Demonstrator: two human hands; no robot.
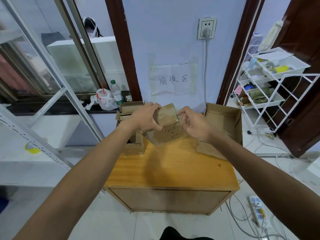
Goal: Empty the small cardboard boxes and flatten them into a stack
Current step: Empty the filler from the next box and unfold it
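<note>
Above the wooden cabinet top (173, 167) I hold a small brown cardboard box (167, 115). My left hand (145, 118) grips its left side, fingers over the top and thumb underneath. My right hand (194, 123) pinches the box's right edge with curled fingers. Under the box lies a flattened piece of cardboard (166, 135) with handwritten marks. More small boxes (129, 110) stand stacked at the back left, and one open small box (135, 146) sits just below my left wrist.
A large open cardboard box (225, 122) sits at the cabinet's back right. A white wire shelf cart (263, 87) stands to the right. A plastic bottle (116, 93) and a white bag (105, 100) rest on the left window sill. Cables and a power strip (258, 210) lie on the floor.
</note>
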